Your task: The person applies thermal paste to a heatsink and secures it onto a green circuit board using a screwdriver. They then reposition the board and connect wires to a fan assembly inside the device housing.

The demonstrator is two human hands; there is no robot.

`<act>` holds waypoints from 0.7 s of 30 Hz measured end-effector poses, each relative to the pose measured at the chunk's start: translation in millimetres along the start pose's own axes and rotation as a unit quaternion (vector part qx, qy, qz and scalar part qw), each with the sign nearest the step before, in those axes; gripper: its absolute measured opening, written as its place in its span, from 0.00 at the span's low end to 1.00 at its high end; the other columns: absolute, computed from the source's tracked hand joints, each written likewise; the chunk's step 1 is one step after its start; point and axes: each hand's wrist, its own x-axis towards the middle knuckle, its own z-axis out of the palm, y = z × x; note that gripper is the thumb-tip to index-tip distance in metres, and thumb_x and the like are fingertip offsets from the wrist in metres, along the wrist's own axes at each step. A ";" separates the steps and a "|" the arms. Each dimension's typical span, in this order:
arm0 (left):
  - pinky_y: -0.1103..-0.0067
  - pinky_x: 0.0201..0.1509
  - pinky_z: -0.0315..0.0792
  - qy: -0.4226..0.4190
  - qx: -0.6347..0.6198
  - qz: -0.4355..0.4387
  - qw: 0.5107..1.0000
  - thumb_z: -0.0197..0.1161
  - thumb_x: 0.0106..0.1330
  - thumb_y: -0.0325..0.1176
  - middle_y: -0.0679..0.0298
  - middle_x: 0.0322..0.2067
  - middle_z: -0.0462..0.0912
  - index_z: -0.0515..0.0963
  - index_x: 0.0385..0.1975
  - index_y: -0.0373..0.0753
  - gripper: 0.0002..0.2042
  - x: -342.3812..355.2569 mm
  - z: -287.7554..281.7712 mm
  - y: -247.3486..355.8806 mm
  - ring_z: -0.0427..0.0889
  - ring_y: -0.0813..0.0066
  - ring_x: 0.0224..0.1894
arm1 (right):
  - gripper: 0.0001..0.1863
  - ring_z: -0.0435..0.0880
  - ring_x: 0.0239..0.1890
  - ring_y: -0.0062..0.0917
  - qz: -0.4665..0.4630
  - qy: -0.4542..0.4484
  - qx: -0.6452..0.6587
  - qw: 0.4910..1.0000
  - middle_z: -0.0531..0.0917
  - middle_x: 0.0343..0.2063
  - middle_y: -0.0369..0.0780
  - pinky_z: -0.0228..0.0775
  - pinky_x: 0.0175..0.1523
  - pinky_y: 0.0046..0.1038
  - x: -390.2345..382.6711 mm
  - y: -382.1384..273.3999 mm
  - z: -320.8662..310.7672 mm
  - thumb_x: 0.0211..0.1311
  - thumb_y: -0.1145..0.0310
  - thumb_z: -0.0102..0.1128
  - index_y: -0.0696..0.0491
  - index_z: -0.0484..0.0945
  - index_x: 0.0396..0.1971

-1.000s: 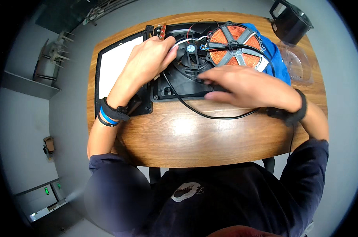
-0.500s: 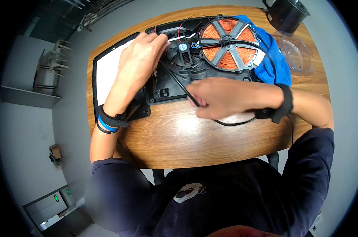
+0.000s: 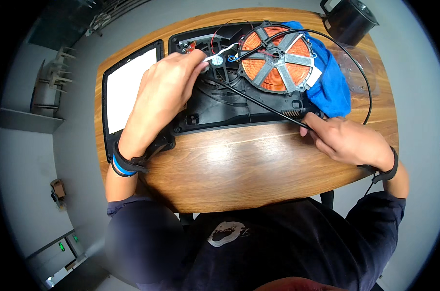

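My right hand (image 3: 348,138) is closed round a black power cord (image 3: 258,104) at the right front corner of an opened induction cooker base (image 3: 220,109). From there the cord slants up to my left hand (image 3: 169,87), and another stretch arches over the copper coil (image 3: 278,63). My left hand hovers over the base's left side, fingers pinched together where the white wire (image 3: 224,50) meets them. What they grip is hidden. Right of those fingertips lies the round label of the cooling fan (image 3: 217,61). Thin red and blue wires run between fan and coil.
Left of the base lies a black-framed white panel (image 3: 130,89). A blue cloth (image 3: 329,85) is bunched beside the coil, next to a clear plastic container (image 3: 358,70). A black kettle (image 3: 351,22) stands at the table's far right corner.
My right hand has moved right and slightly nearer me, drawing the black cord straight across the base. The coil appears turned, and a cord loop now arches over it. My left hand stays near the fan.
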 end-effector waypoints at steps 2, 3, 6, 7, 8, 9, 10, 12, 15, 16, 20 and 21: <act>0.57 0.44 0.81 0.018 -0.019 0.015 1.000 0.65 0.80 0.33 0.51 0.32 0.86 0.81 0.42 0.36 0.06 0.6 1.4 -3.8 0.87 0.46 0.42 | 0.09 0.90 0.43 0.50 0.073 -0.024 -0.065 0.995 0.86 0.34 0.51 0.80 0.47 0.48 3.9 -10.1 -5.3 0.86 0.65 0.52 0.53 0.74 0.55; 0.57 0.44 0.80 0.027 -0.028 0.023 0.999 0.65 0.80 0.32 0.51 0.32 0.86 0.81 0.42 0.36 0.06 0.5 1.6 -6.2 0.87 0.46 0.42 | 0.09 0.89 0.40 0.51 0.050 0.012 -0.062 0.997 0.86 0.32 0.52 0.79 0.44 0.49 3.1 -2.7 -2.3 0.87 0.63 0.52 0.53 0.74 0.53; 0.60 0.46 0.79 0.008 -0.028 0.038 0.999 0.68 0.78 0.29 0.48 0.37 0.86 0.84 0.49 0.33 0.08 -2.1 6.2 -10.6 0.86 0.45 0.41 | 0.12 0.88 0.35 0.54 0.012 0.091 -0.070 0.993 0.84 0.27 0.54 0.76 0.39 0.52 -3.2 28.0 -1.4 0.89 0.59 0.51 0.52 0.75 0.49; 0.56 0.45 0.79 0.015 -0.051 0.033 0.998 0.64 0.81 0.32 0.50 0.33 0.85 0.81 0.43 0.35 0.06 -2.3 6.2 -5.3 0.86 0.45 0.43 | 0.12 0.88 0.34 0.53 0.017 0.100 -0.084 0.991 0.84 0.27 0.54 0.75 0.38 0.52 -3.7 30.9 -5.9 0.89 0.59 0.51 0.52 0.75 0.49; 0.58 0.45 0.79 -0.005 -0.063 0.013 0.998 0.65 0.81 0.31 0.50 0.34 0.86 0.81 0.46 0.35 0.06 -2.4 5.8 -4.3 0.86 0.45 0.42 | 0.11 0.88 0.34 0.53 0.023 0.109 -0.098 0.989 0.83 0.27 0.54 0.75 0.37 0.52 -3.3 34.1 -9.8 0.89 0.59 0.50 0.51 0.75 0.49; 0.60 0.46 0.79 -0.026 -0.076 -0.006 0.997 0.65 0.81 0.31 0.50 0.36 0.86 0.82 0.49 0.34 0.07 -2.2 5.7 -3.7 0.87 0.46 0.42 | 0.10 0.88 0.33 0.51 0.022 0.107 -0.092 0.990 0.81 0.24 0.54 0.75 0.37 0.51 -0.5 37.8 -10.4 0.89 0.61 0.50 0.51 0.75 0.52; 0.62 0.46 0.80 -0.047 -0.089 -0.025 0.995 0.65 0.81 0.30 0.51 0.37 0.87 0.82 0.52 0.33 0.08 -1.9 6.2 -3.5 0.87 0.47 0.41 | 0.10 0.88 0.33 0.50 0.037 0.103 -0.090 0.990 0.82 0.24 0.53 0.75 0.37 0.50 1.5 36.6 -11.6 0.89 0.62 0.50 0.51 0.75 0.53; 0.64 0.50 0.80 -0.058 -0.103 -0.049 0.992 0.64 0.82 0.30 0.50 0.43 0.88 0.81 0.54 0.34 0.08 -1.4 7.4 -4.6 0.88 0.48 0.46 | 0.10 0.88 0.32 0.49 0.066 0.095 -0.082 0.990 0.82 0.24 0.51 0.76 0.38 0.48 7.9 31.1 -11.3 0.89 0.64 0.49 0.52 0.75 0.56; 0.65 0.57 0.80 -0.065 -0.131 -0.047 0.988 0.63 0.82 0.28 0.49 0.56 0.86 0.78 0.57 0.35 0.10 -6.9 13.7 -12.5 0.89 0.49 0.53 | 0.13 0.87 0.33 0.42 0.013 0.137 -0.011 0.990 0.84 0.28 0.46 0.75 0.41 0.43 11.0 31.7 -7.9 0.90 0.68 0.45 0.52 0.76 0.62; 0.65 0.59 0.80 -0.065 -0.141 -0.040 0.987 0.63 0.81 0.27 0.48 0.61 0.85 0.77 0.58 0.35 0.11 -8.9 15.3 -15.8 0.88 0.50 0.56 | 0.13 0.87 0.32 0.41 -0.006 0.178 0.002 0.984 0.83 0.28 0.45 0.75 0.41 0.42 11.4 31.2 -6.6 0.89 0.68 0.45 0.52 0.76 0.61; 0.64 0.67 0.78 -0.125 -0.163 -0.065 0.977 0.63 0.77 0.25 0.45 0.73 0.75 0.75 0.62 0.36 0.16 -14.9 14.0 -19.9 0.85 0.46 0.63 | 0.13 0.87 0.32 0.41 -0.038 0.231 -0.012 0.972 0.84 0.29 0.45 0.77 0.42 0.41 7.8 36.5 -8.2 0.88 0.68 0.47 0.54 0.76 0.61; 0.63 0.67 0.78 -0.128 -0.175 -0.073 0.973 0.63 0.76 0.24 0.45 0.73 0.74 0.74 0.62 0.36 0.17 -16.3 16.3 -24.2 0.85 0.45 0.63 | 0.13 0.88 0.33 0.41 -0.024 0.211 -0.017 0.977 0.85 0.31 0.46 0.78 0.43 0.41 4.9 36.4 -14.9 0.88 0.67 0.48 0.54 0.77 0.62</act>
